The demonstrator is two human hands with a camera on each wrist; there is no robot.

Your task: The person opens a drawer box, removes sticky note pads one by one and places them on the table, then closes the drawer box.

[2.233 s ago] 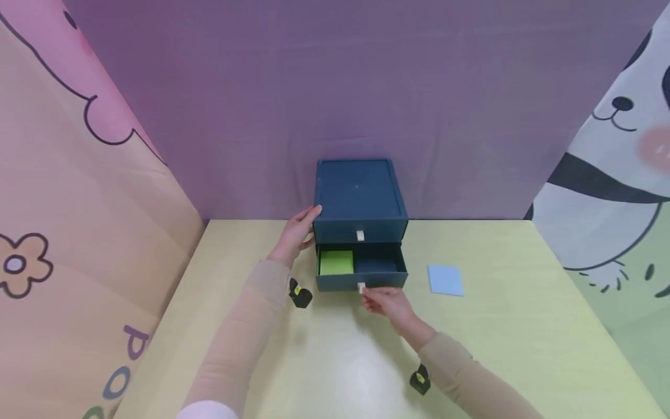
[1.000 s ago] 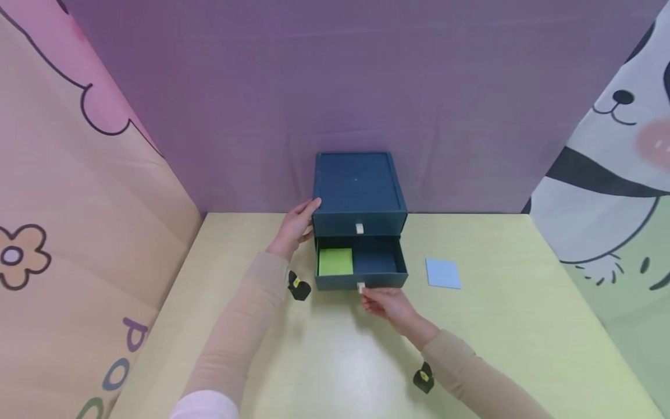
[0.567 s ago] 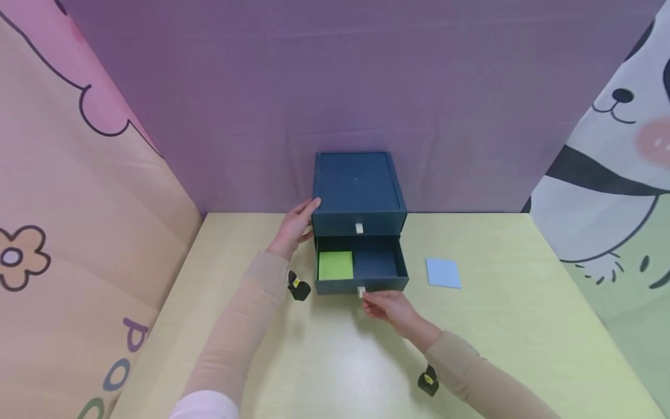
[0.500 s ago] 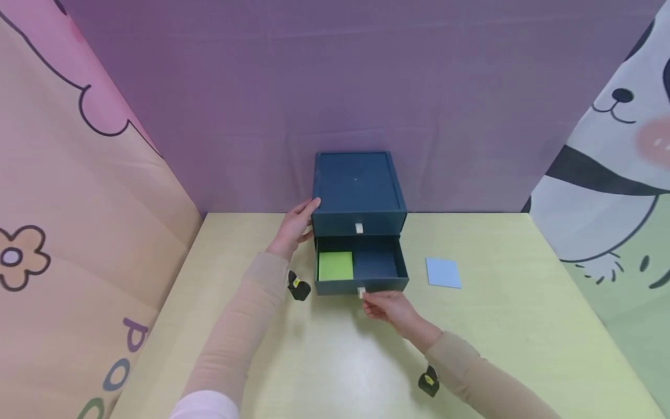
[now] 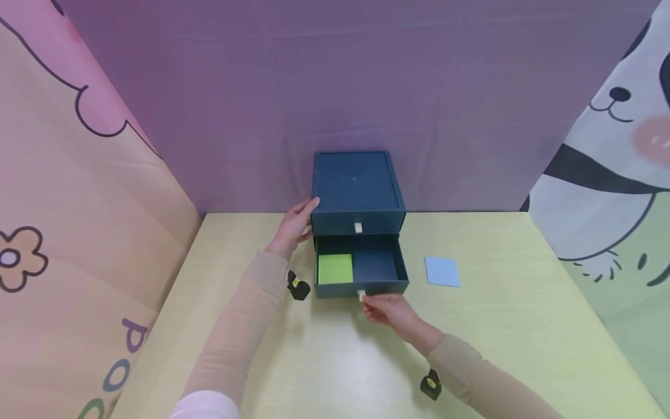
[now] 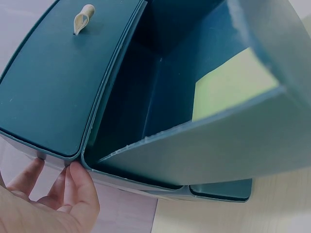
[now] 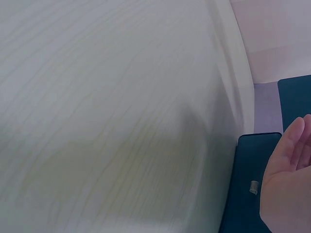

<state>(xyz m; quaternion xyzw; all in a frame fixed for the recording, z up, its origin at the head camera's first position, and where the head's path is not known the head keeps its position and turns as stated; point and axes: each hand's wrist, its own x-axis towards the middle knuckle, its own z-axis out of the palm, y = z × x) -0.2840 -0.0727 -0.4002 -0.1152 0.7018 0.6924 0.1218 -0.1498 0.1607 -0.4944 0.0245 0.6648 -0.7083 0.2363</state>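
Apparently the right hand [image 5: 396, 317] pinches the half-hidden tab [image 5: 361, 295] of the pulled-out drawer [image 5: 337, 290], at six o'clock below the cabinet [image 5: 356, 183]; likely light, stiff, best held there. Left hand [image 5: 292, 228], unclenched, touches nine o'clock.

Letters are printed on the pinkish wall panel [image 5: 94, 198], beside the near part of the tabletop's [image 5: 523, 302] left edge. They stand in a slanting row along that edge and are turned on their side. Farthest from the person is a purple "d" [image 5: 135, 326], its stem on the far side; as it lies, it could pass for a "p". Next, closer to the near left corner, is a blue "o" [image 5: 105, 381]. Last comes a green rounded letter [image 5: 94, 400], cut by the lower border of the head view, so which letter it is cannot be told. Yellow patches [image 5: 296, 281] mark the black tags [image 5: 300, 291] by both sleeves [image 5: 230, 331]; too small to read.
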